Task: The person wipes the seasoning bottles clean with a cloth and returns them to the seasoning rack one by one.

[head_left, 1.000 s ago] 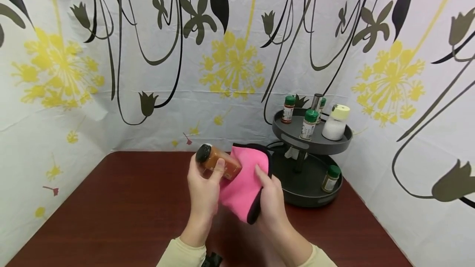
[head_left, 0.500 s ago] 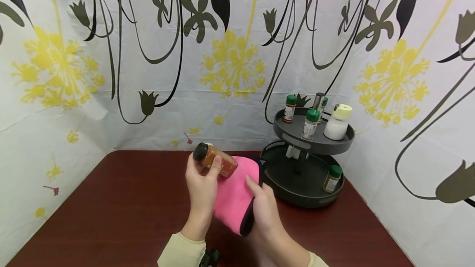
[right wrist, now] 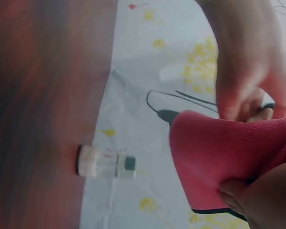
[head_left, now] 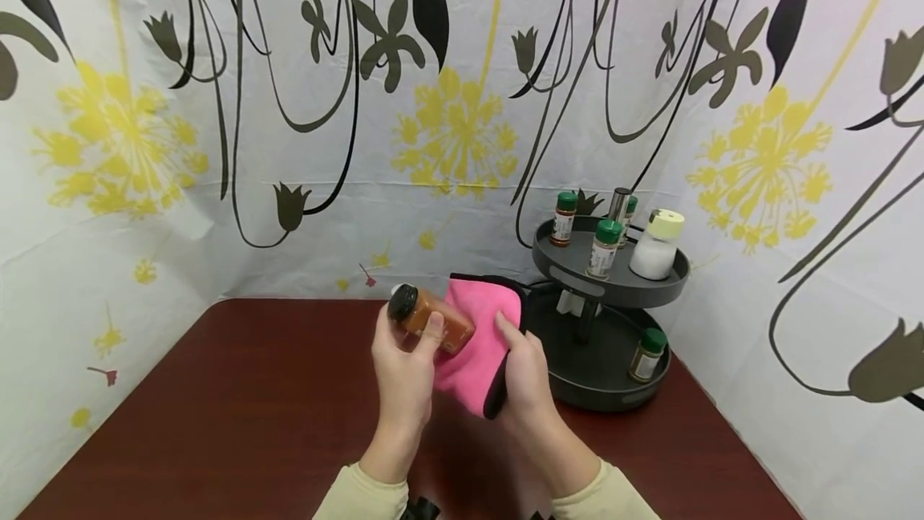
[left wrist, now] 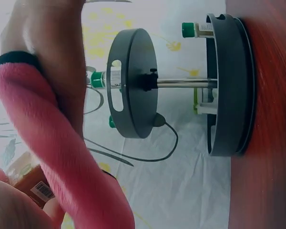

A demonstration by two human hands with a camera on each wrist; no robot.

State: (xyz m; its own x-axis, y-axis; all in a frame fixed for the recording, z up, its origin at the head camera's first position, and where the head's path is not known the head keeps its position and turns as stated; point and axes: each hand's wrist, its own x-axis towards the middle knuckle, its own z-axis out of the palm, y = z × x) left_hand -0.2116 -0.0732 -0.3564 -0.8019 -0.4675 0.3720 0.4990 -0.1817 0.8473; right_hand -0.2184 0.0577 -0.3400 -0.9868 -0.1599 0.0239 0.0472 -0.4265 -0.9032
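Observation:
My left hand (head_left: 404, 383) grips a spice bottle (head_left: 442, 322) of orange-brown contents, its black cap tilted up to the left. A pink cloth (head_left: 482, 307) with black edging lies against the bottle's lower end. My right hand (head_left: 530, 379) holds this cloth, thumb on top and the other fingers hidden behind. In the left wrist view the bottle (left wrist: 35, 183) shows a barcode label beside the folded cloth (left wrist: 81, 162). Seen from the right wrist, the cloth (right wrist: 219, 148) hides the bottle's body between left hand (right wrist: 252, 57) and right hand (right wrist: 271, 195).
A black two-tier turntable rack (head_left: 609, 392) stands at the back right. Green-capped spice jars (head_left: 603, 249) and a white shaker (head_left: 654, 245) sit on its upper tier; another jar (head_left: 647, 355) is below. A pale-capped jar (right wrist: 105, 162) appears in the right wrist view, on the dark red table (head_left: 216, 424).
The right hand and cloth slid down and left along the bottle, then back up and right. The left hand and bottle shifted slightly left, then back right.

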